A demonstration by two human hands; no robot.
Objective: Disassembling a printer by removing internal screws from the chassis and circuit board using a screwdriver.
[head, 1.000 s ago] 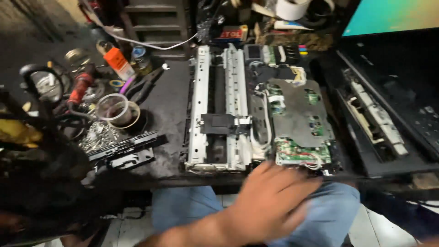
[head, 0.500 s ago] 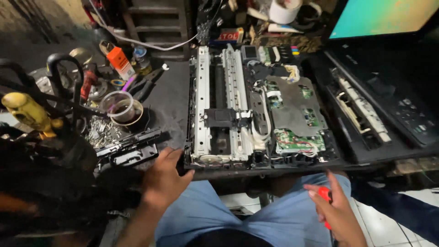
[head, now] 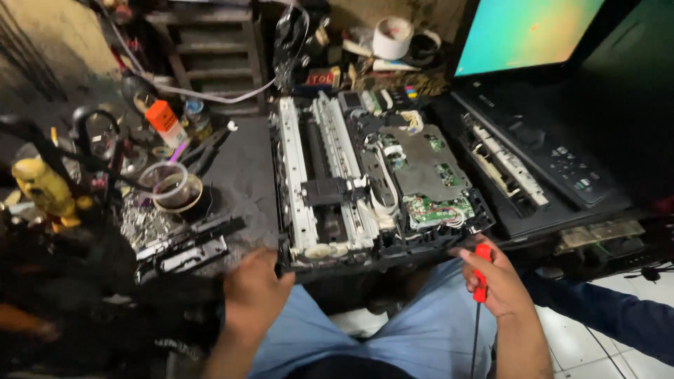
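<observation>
Left hand (head: 254, 289) gripping near-left corner of opened printer chassis (head: 372, 189), fingers curled over front edge. Right hand (head: 497, 281) closed round red-handled screwdriver (head: 481, 272), shaft pointing down past wrist, knuckles just off chassis near-right corner. Green circuit board (head: 437, 208) sits just ahead of right hand, metal rails and black carriage (head: 328, 191) ahead of left. Left of left hand: loose black plastic part (head: 184, 245), tape rolls (head: 172, 186), orange glue bottle (head: 166, 119) further out. Monitor (head: 526, 35) far beyond right hand.
</observation>
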